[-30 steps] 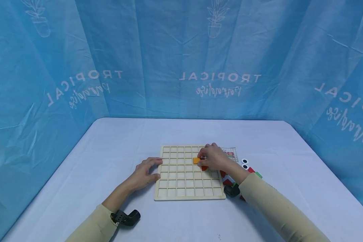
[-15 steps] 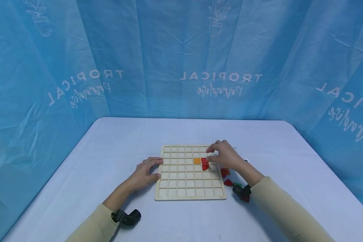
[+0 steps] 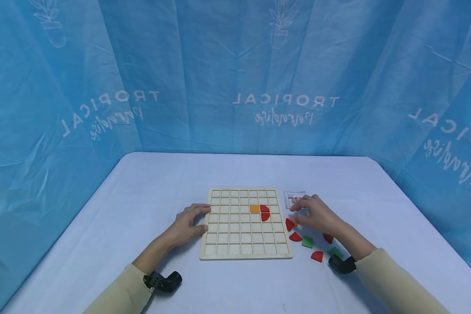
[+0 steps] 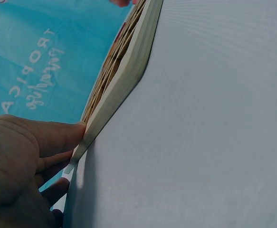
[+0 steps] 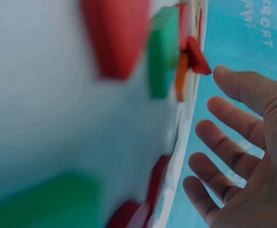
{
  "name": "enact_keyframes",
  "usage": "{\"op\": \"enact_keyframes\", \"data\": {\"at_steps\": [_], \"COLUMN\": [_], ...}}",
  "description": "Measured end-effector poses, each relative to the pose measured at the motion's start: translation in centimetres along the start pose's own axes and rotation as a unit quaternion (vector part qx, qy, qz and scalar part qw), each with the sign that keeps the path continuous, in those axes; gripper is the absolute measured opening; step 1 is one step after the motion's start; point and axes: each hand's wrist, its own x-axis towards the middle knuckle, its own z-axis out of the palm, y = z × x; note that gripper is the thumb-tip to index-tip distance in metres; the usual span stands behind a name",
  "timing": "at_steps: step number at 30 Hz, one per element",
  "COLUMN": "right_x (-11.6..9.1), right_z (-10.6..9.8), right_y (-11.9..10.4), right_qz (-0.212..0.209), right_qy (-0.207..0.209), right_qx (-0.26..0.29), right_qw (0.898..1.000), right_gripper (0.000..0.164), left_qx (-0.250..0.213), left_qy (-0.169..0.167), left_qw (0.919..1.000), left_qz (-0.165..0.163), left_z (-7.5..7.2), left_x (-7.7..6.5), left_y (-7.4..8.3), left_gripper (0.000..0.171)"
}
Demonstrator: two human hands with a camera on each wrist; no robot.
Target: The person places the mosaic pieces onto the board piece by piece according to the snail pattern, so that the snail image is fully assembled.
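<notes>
A square wooden grid board (image 3: pixel 245 257) lies on the white table. An orange square tile (image 3: pixel 254 208) sits in one cell, and two red quarter-circle tiles (image 3: pixel 265 216) fill cells beside it. My left hand (image 3: pixel 186 224) rests against the board's left edge, thumb and fingertips touching it; the left wrist view shows the thumb (image 4: pixel 57 135) at the rim. Right of the board, my right hand (image 3: pixel 318 216) hovers with fingers spread and holds nothing. Its fingertips are close to a red tile (image 3: pixel 289 224) that overlaps an orange tile (image 5: pixel 181 78).
Loose pieces lie right of the board: red quarter-circles (image 3: pixel 317 256), a green tile (image 3: pixel 307 242) and another green tile (image 3: pixel 335 252) by the right wrist. A printed pattern card (image 3: pixel 292 198) lies beyond, partly under the right hand. Blue curtain (image 3: pixel 235 78) surrounds the table.
My right hand has let go of a red quarter-circle, now in its cell beside the orange tile, and moved right off the board to the loose pieces. My left hand stays put.
</notes>
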Motion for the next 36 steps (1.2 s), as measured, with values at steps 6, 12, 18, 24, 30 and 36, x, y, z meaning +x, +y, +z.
{"op": "enact_keyframes", "data": {"at_steps": [6, 12, 18, 24, 30, 36], "right_x": [-0.7, -0.6, -0.4, -0.4, -0.7, -1.2], "right_z": [0.1, 0.3, 0.6, 0.8, 0.4, -0.6], "right_y": [1.0, 1.0, 1.0, 1.0, 1.2, 1.7], "right_qz": [0.005, -0.004, -0.021, -0.022, -0.024, -0.012], "right_qy": [-0.021, -0.028, -0.027, -0.023, -0.011, 0.01], "right_qx": [0.009, -0.005, -0.022, -0.027, -0.06, -0.074], "right_qw": [1.0, 1.0, 0.999, 0.999, 0.998, 0.997], "right_gripper": [0.036, 0.038, 0.034, 0.026, 0.026, 0.026], "left_qx": [-0.003, -0.006, -0.009, -0.011, -0.016, -0.01], "left_qy": [-0.002, -0.003, -0.005, -0.001, -0.004, -0.001], "left_qw": [1.0, 1.0, 0.9999, 0.9999, 0.9998, 0.9998], "left_qz": [0.005, 0.003, -0.004, -0.008, -0.014, -0.015], "left_z": [-0.1, -0.1, -0.1, 0.0, 0.0, 0.0], "left_x": [-0.1, -0.1, -0.1, -0.1, -0.1, -0.1], "left_y": [0.0, 0.0, 0.1, 0.2, 0.2, 0.2], "left_gripper": [0.049, 0.049, 0.049, 0.049, 0.049, 0.049]}}
